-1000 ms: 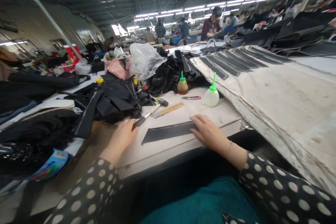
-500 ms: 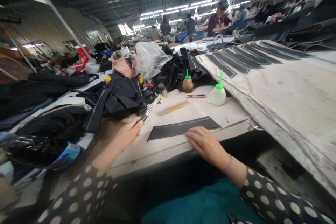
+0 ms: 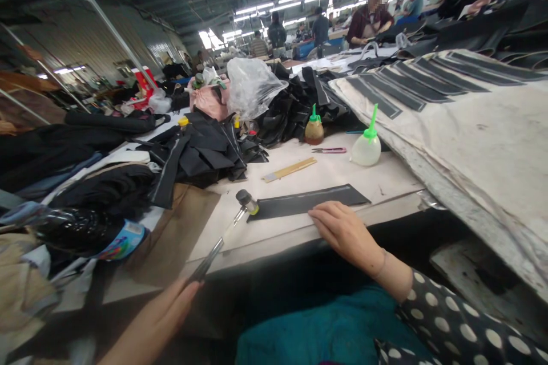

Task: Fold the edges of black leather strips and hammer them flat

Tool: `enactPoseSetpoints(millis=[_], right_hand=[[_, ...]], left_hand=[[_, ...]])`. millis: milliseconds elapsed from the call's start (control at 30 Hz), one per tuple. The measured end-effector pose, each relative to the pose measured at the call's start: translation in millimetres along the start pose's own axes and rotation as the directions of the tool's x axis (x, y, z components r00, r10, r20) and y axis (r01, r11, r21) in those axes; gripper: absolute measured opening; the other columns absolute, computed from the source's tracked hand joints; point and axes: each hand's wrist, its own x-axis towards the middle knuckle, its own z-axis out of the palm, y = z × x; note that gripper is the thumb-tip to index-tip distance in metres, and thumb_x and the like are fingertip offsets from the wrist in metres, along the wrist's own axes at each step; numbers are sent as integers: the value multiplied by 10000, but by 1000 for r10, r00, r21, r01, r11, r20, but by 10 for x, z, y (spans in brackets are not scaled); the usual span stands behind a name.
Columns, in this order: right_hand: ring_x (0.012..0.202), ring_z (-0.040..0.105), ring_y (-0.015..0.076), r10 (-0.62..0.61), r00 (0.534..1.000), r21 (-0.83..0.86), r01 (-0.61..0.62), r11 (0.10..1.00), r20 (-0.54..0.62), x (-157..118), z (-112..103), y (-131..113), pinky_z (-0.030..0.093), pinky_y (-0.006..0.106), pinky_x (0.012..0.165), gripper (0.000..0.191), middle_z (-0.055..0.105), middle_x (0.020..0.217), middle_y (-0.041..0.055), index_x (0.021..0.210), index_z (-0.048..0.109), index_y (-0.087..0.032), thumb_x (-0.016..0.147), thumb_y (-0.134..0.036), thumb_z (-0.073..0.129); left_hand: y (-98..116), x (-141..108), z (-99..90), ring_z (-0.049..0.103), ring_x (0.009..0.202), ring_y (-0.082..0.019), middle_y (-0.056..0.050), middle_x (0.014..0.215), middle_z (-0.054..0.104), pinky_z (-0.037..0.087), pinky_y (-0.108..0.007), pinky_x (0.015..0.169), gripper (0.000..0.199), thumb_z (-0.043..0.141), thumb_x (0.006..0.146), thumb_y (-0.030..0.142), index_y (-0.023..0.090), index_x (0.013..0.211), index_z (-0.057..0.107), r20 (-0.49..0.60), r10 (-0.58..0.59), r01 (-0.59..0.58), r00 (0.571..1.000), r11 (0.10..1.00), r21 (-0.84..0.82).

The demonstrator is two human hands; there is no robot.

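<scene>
A hammer with a dark round head and a metal shaft is gripped by its dark handle in my left hand, low and left of centre. Its head is at the left end of a long dark strip lying on the pale work surface. My right hand rests its fingers, held together, on the lower edge of that strip. A pale line runs along the strip's upper side.
Beyond the strip lie a yellowish flat stick, pink-handled snips and two green-tipped bottles. Dark fabric pieces pile up at left. A raised board at right holds several strips. A person works further back.
My left hand has moved down and towards me, bringing the hammer head from beyond the strip to its left end. My right hand stays on the strip. The view has shifted slightly.
</scene>
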Motion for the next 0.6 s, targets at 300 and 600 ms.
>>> enactPoseSetpoints(millis=[300,600], right_hand=[[938,518,214,15,1000,16,-15,1000,12,-6,13,8,447,383,836,225,594,1005,96,1060,582,-165,903,-198,425],[926,533,208,14,1000,8,-14,1000,-11,-1,5,1,455,375,817,227,601,982,96,1052,593,-174,906,-205,422]], left_hand=[[-101,137,45,542,567,-159,3,634,573,479,-243,546,483,506,668,643,223,890,595,14,-3,4,1000,998,-62],[194,237,32,550,532,-172,11,546,526,459,-243,462,470,432,723,620,205,854,610,-132,147,-137,980,987,80]])
